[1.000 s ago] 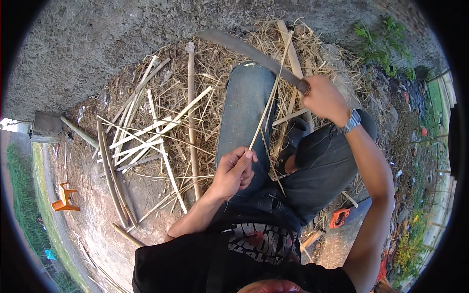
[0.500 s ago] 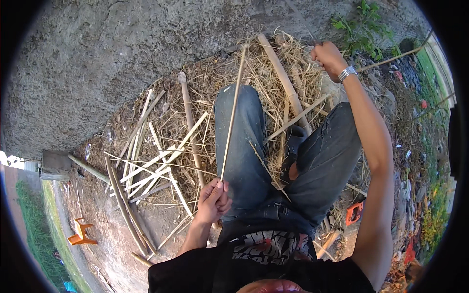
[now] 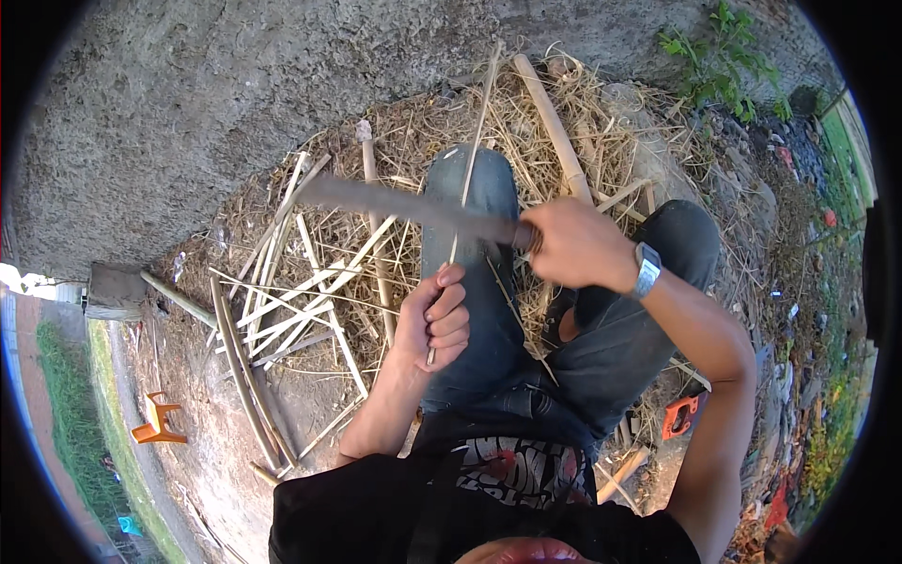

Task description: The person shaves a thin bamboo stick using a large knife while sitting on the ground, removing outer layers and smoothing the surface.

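Bamboo strip (image 3: 467,160) runs from centre frame toward the top, over the person's knee. Left hand (image 3: 434,320) has its fingers closed round the strip's lower end; right hand (image 3: 575,244) grips a long knife (image 3: 404,205) laid across it. Split bamboo slats (image 3: 301,301) lie at left.

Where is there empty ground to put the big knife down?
Bare grey ground lies beyond the straw heap, and a dirt strip runs between the bamboo strips and the orange stool. It is crowded around the legs: straw, strips and a thick bamboo pole.
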{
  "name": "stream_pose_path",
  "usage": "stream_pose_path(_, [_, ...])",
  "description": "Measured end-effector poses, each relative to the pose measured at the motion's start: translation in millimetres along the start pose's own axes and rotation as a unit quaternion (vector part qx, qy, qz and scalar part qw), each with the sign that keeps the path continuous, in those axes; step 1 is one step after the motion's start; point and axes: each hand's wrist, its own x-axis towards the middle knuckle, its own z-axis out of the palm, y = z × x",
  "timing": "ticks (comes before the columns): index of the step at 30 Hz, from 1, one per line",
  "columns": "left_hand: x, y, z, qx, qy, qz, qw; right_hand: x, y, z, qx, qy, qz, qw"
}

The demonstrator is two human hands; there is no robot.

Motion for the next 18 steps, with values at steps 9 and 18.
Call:
stream_pose_path(9, [-23.2, -17.8, -5.1, -0.086, -0.068, -0.031, 0.993, 19.2, 36.0, -10.7, -0.023, 0.074, 0.090, 0.993])
stream_pose_path(18, [-23.5, -9.5, -3.0, -0.103, -0.060, -0.026, 0.993, -7.2, -17.3, 7.2, -0.028, -0.067, 0.019, 0.997])
